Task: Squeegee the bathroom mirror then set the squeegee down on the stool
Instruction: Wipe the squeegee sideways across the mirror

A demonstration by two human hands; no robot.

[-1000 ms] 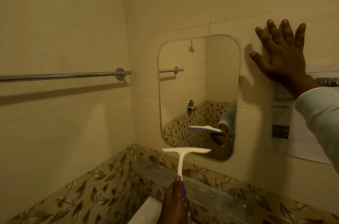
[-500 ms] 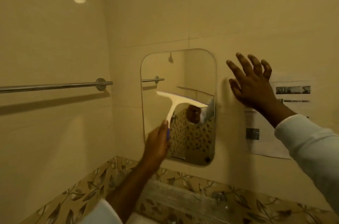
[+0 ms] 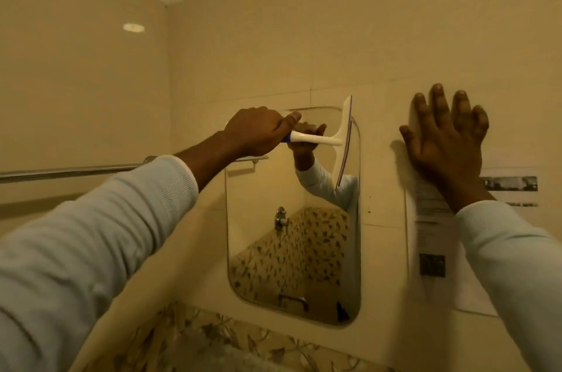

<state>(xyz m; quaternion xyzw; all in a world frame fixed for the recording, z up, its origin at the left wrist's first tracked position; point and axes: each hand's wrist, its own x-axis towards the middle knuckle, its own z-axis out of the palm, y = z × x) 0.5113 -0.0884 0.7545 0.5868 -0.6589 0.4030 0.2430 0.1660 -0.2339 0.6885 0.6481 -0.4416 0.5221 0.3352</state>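
Squeegee (image 3: 334, 141) has climbed the mirror (image 3: 292, 250) to its top right edge and turned upright, your left hand (image 3: 258, 131) curled round it, your right hand (image 3: 447, 146) still flat on the wall (image 3: 380, 36), fingers spread, so wiping looks ready to start.

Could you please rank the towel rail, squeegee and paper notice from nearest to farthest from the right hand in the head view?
From the right hand:
1. Paper notice, just below it.
2. Squeegee, leftward, at the mirror's top.
3. Towel rail, far left.
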